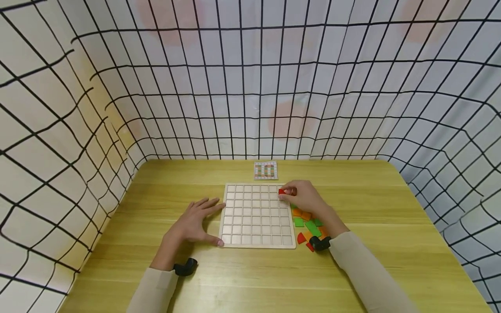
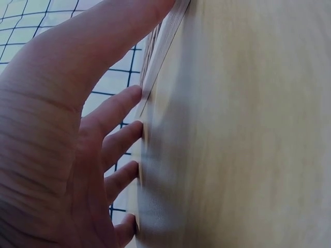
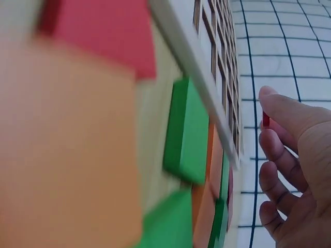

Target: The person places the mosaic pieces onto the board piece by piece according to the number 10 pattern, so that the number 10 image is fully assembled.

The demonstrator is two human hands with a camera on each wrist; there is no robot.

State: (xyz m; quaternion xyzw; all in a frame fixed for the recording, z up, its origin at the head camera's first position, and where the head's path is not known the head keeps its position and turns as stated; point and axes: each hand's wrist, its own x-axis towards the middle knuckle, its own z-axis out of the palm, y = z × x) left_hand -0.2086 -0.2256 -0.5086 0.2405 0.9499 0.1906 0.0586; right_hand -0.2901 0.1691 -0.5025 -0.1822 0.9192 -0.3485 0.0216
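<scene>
One red tile [image 1: 282, 191] sits pinched between thumb and index finger of the right hand [image 1: 308, 198], at the board's far right corner; fingers hide most of its shape, and whether it touches the board I cannot tell. Wooden grid board [image 1: 258, 215] spreads left of the pinch and toward the person. Just nearer than the grip, beside the board's right edge, loose pieces lie in a cluster: green tiles [image 1: 312, 228], orange tiles [image 1: 306, 215], a red quarter-round tile [image 1: 301, 238]. Black wrist camera [image 1: 320, 244] overlaps part of the cluster in the head view. Well left of the grip, left hand [image 1: 192, 224] has fingers spread, thumb touching the board's near left corner, index at its left edge. Small pattern card [image 1: 265, 170] lies beyond and left of the grip, on the wood-grain table [image 1: 352, 187].
</scene>
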